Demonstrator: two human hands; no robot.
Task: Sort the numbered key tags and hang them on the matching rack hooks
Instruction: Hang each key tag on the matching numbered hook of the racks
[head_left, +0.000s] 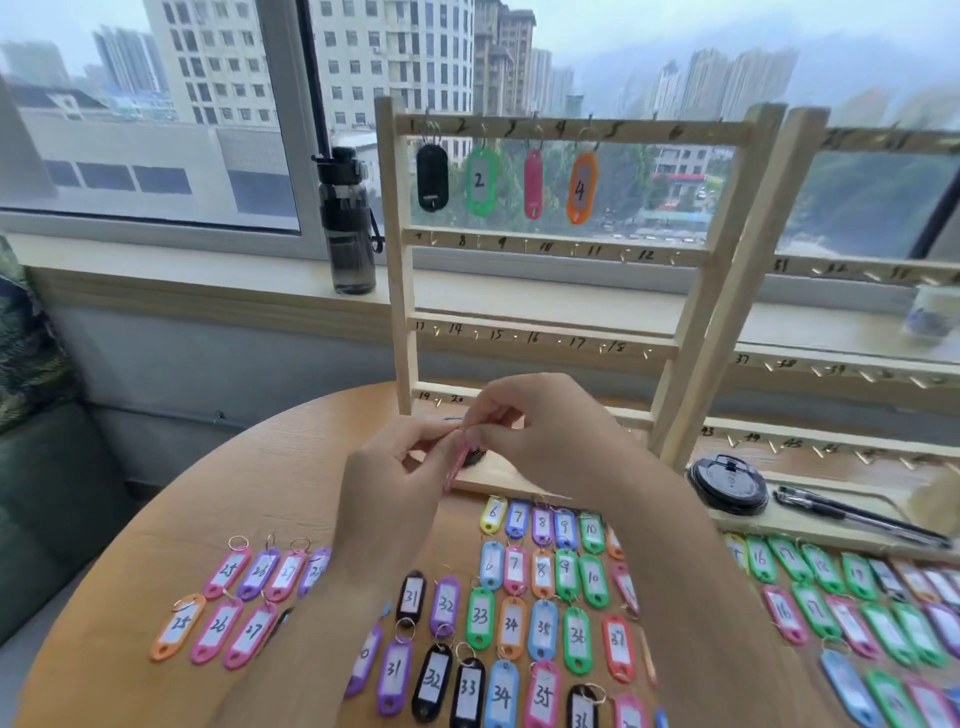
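Note:
Both hands meet above the table in front of the wooden rack (691, 317). My left hand (400, 467) and my right hand (540, 431) pinch a pink key tag (456, 467) that hangs edge-on between them, its ring at the fingertips. Its number is hidden. On the rack's top row hang a black tag (432, 177), a green tag 2 (480, 179), a pink tag (533, 183) and an orange tag 4 (581, 188). Several numbered tags (540, 587) lie in rows on the round table (280, 483).
A second wooden rack (748, 291) stands to the right, its hooks bare. A dark water bottle (347, 223) stands on the window sill. A black lid (727, 483) and pens (857, 514) lie on the rack's base. A green sofa (47, 467) is at left.

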